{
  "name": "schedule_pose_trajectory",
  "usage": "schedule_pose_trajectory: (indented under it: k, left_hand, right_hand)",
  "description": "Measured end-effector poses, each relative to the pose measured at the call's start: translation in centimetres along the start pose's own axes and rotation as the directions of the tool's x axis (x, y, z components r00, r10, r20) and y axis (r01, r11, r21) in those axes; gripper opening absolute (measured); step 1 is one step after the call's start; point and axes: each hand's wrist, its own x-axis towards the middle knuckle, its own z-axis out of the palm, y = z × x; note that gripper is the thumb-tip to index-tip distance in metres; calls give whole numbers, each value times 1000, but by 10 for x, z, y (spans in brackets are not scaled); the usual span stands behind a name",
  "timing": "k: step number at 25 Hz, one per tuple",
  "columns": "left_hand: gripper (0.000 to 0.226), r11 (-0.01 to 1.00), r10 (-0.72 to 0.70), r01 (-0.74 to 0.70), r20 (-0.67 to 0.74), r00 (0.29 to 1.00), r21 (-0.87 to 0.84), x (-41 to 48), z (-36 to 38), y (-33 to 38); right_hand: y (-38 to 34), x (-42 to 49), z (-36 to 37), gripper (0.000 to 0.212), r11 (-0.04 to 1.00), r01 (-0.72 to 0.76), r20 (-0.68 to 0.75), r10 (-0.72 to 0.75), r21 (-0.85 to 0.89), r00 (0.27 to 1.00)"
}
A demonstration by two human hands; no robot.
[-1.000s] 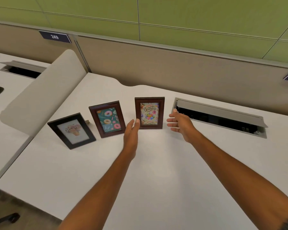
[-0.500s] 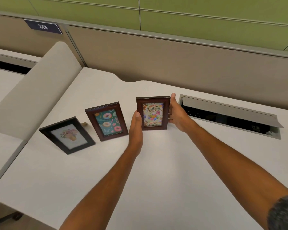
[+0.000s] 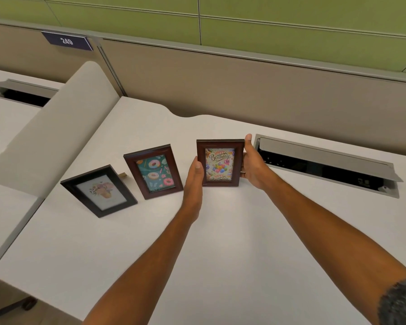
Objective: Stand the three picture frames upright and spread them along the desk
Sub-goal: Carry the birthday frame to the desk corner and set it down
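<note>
Head view: both hands are on the dark-brown wooden birthday-card frame [image 3: 219,163], upright mid white bench [image 3: 220,242]. Left hand [image 3: 194,181] presses flat on its 9 o'clock edge, right hand [image 3: 253,164] has its fingers [image 3: 243,171] wrapped around the 3 o'clock edge. At 9 o'clock stand the brown wooden donut-print frame [image 3: 153,171] and the black flower-print frame [image 3: 99,191], both upright, leaning back.

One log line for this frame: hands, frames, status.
left hand: on birthday frame | right hand: on same frame | donut frame, flower frame: standing, untouched | status: positioning
</note>
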Motion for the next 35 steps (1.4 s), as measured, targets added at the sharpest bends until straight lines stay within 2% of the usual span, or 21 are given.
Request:
schedule_pose_trajectory:
  k: [8,14,19,24,29,35]
  left_hand:
    - [59,999,9,-12,77,997,42,-14,12,17]
    - [47,991,36,-59,185,982,120,-36,31,30]
    - [40,983,9,-64,301,954,174,-57,59,34]
    - [57,978,-20,-76,450,893,194,-79,102,33]
    - [59,970,-51,-92,556,830,225,-98,161,32]
    - [83,954,-92,-105,610,787,279,-113,244,22]
  right_hand:
    - [-1,-30,-21,81,997,34,-65,-29,71,997]
    - [4,-74,-47,73,985,72,-165,-45,159,985]
    - [25,-116,-91,92,977,81,-159,-50,196,986]
    - [49,-160,-145,108,961,134,-248,-72,243,966]
    - [66,-194,-206,101,939,178,-340,-71,295,938]
    - [72,-223,-285,104,938,206,-420,-74,277,904]
